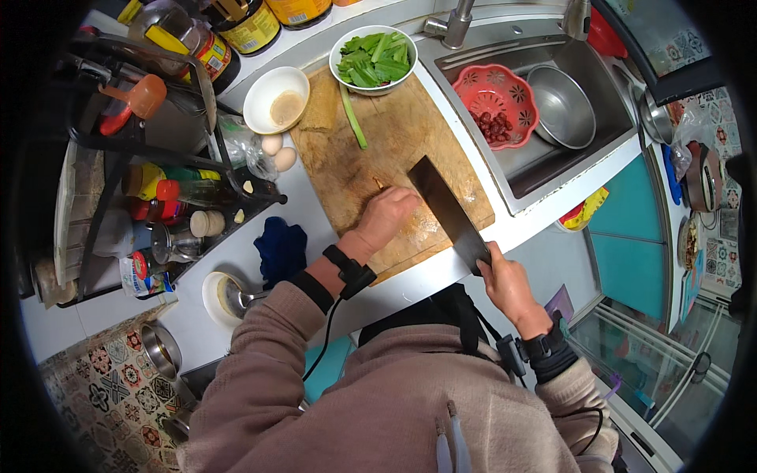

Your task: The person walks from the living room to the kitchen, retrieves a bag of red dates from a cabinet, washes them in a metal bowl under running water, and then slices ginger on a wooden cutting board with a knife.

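Observation:
My right hand grips the handle of a dark-bladed cleaver, its blade slanting up over the right part of the wooden cutting board. Curled fingers of my left hand rest on the board, left of the blade. A small orange-brown piece shows at its far edge; whatever lies under the fingers is hidden. Pale wet bits lie between hand and blade. Farther back on the board are a green stalk, a bowl of cut leafy greens and a brown rough-textured piece.
A white bowl and two eggs sit beside the board's left edge. The sink holds a red basket with red fruit and a metal pot. At left stand a dark blue cloth and a black condiment rack.

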Demonstrator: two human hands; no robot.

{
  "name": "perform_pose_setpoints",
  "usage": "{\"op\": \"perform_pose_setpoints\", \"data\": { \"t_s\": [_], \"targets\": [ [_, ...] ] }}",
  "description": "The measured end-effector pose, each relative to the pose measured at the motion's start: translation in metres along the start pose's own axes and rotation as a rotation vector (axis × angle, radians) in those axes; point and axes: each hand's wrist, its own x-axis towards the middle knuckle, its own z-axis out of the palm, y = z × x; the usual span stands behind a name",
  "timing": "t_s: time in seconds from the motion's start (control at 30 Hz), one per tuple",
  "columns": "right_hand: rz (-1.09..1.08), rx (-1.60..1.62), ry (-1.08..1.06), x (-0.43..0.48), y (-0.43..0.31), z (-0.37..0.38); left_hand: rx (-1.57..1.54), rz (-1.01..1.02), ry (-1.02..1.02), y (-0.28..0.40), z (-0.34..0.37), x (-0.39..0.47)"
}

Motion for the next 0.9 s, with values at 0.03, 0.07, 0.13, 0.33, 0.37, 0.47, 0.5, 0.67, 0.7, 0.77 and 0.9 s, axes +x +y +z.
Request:
{"op": "perform_pose_setpoints", "data": {
  "t_s": [0.03,0.07,0.13,0.33,0.37,0.47,0.5,0.67,0.7,0.77,0.9],
  "targets": [
    [-0.006,0.024,0.027,-0.006,0.0,-0.002,-0.039,-0.107,0.039,-0.001,-0.003,0.001],
    [0.023,0.059,0.003,-0.01,0.0,-0.005,-0.08,-0.219,0.034,-0.003,-0.007,0.002],
    [0.021,0.024,-0.008,-0.017,-0.001,-0.01,-0.133,-0.326,0.109,-0.008,-0.018,0.004],
    [-0.069,-0.094,-0.09,-0.022,-0.009,-0.01,-0.322,-0.499,-0.015,-0.019,-0.039,0.005],
    [-0.081,-0.097,-0.1,-0.022,-0.011,-0.01,-0.321,-0.568,0.085,-0.021,-0.04,0.005],
    [-0.036,-0.101,-0.141,-0.02,-0.016,-0.011,-0.297,-0.593,0.228,-0.029,-0.044,0.002],
    [-0.063,-0.076,-0.108,-0.019,-0.016,-0.011,-0.238,-0.532,0.201,-0.032,-0.044,0.002],
    [-0.027,0.011,-0.091,-0.003,-0.017,0.001,-0.062,-0.348,-0.015,-0.042,-0.049,-0.004],
    [0.003,0.014,-0.065,0.002,-0.016,0.004,-0.034,-0.352,-0.064,-0.044,-0.053,-0.007],
    [-0.01,0.058,0.011,0.008,-0.013,0.007,0.064,-0.372,-0.126,-0.049,-0.069,-0.017],
    [0.144,0.054,0.074,0.007,-0.007,0.001,0.285,-0.463,-0.074,-0.047,-0.11,-0.043]
  ]
}}
